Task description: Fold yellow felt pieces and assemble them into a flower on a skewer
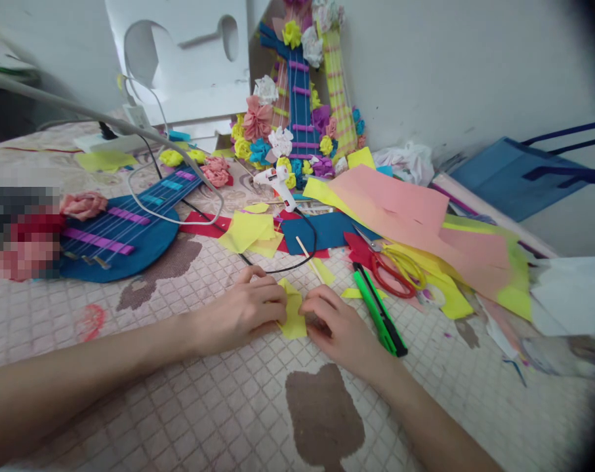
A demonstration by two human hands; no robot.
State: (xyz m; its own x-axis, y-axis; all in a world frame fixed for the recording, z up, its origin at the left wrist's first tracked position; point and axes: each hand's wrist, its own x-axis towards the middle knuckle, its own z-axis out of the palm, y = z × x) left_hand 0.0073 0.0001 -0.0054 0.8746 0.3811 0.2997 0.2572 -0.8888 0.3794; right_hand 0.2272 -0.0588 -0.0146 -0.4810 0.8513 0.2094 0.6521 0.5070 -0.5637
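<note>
Head view: the small yellow paper [293, 316] lies at the middle of the frame, between the two hands, its longer axis running roughly top to bottom and leaning slightly. The left hand [245, 309] meets its left edge, fingers bent and close together; the right hand [340, 334] meets its right edge, fingers curled, with a small hollow toward the thumb. Both are about equally near. Whether either hand truly pinches the paper cannot be told, since the left thumb and the undersides are hidden.

The paper's upper and lower edges look uncovered. Just above and to the right, a pale stick [308, 255] slants down toward the right hand; a black cable [282, 269] curves above the left fingers. Right of the right hand, the green cutter [380, 313] lies near the wrist, with the scissors [393, 267] beyond it, so room looks tight there. Below the hands, toward the bottom of the frame, the desk [213, 406] offers the widest open stretch.
</note>
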